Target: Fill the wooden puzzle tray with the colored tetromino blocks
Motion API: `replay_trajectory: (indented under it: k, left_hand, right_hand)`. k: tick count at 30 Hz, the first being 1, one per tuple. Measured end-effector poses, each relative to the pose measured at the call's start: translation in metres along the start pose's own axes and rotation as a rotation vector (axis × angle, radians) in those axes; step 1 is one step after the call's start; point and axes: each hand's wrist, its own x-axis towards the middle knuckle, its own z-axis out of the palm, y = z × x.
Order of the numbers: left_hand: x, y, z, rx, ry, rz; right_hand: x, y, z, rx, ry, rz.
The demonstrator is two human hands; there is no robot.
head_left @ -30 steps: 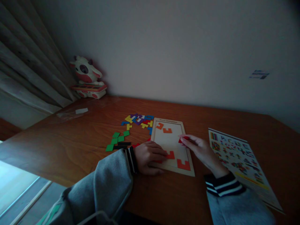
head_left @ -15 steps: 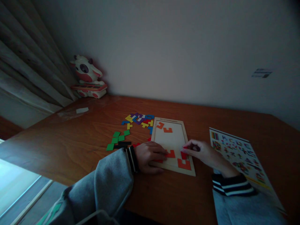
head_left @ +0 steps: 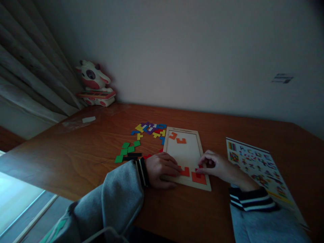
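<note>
Head view: red piece [head_left: 198,175] sits beneath right hand's [head_left: 214,164] fingertips.

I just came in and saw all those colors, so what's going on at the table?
Someone is handling flat puzzle pieces. Their right hand holds a red piece at the notch of an orange-red piece in the near right corner of a wooden tray. Their left hand lies over the tray's near left part. Two orange pieces are at its far end. Green pieces lie on the table to the left, and a printed sheet lies to the right.
</note>
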Motion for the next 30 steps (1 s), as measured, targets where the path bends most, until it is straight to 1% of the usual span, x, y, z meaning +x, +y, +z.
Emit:
replay_trajectory:
  k: [4, 6, 11, 13, 15, 17, 19, 21, 25, 28, 30]
  left_hand:
    - [0.000, 0.000, -0.002, -0.013, -0.027, -0.005]
    - [0.000, 0.000, -0.002, -0.045, -0.022, 0.003]
    - [0.002, -0.002, -0.002, -0.101, 0.075, 0.029]
    - [0.001, -0.004, -0.007, -0.049, 0.129, -0.001]
    - [-0.002, -0.008, -0.015, 0.066, 0.175, -0.050]
    - [-0.006, -0.013, -0.022, 0.198, 0.198, -0.095]
    - [-0.010, -0.017, -0.027, 0.289, 0.194, -0.111]
    - [-0.013, -0.018, -0.028, 0.319, 0.174, -0.115]
    - [-0.013, -0.018, -0.021, 0.276, 0.098, -0.122]
    - [-0.013, -0.019, -0.017, 0.241, 0.077, -0.115]
    - [-0.013, -0.019, -0.016, 0.226, 0.067, -0.116]
  right_hand:
    - [0.001, -0.003, -0.001, -0.027, -0.015, 0.003]
    - [0.002, -0.002, -0.001, -0.046, -0.001, -0.001]
    - [0.005, -0.001, 0.001, -0.098, 0.058, -0.008]
    - [0.006, -0.001, 0.002, -0.118, 0.071, -0.005]
    - [0.006, 0.000, 0.004, -0.137, 0.090, -0.010]
    - [0.007, 0.001, 0.005, -0.161, 0.119, -0.024]
    - [0.007, 0.000, 0.006, -0.182, 0.150, -0.050]
    - [0.006, -0.002, 0.008, -0.200, 0.182, -0.097]
    - [0.005, -0.014, 0.013, -0.264, 0.232, -0.221]
    - [0.006, -0.025, 0.024, -0.286, 0.234, -0.304]
    - [0.007, -0.031, 0.033, -0.298, 0.227, -0.323]
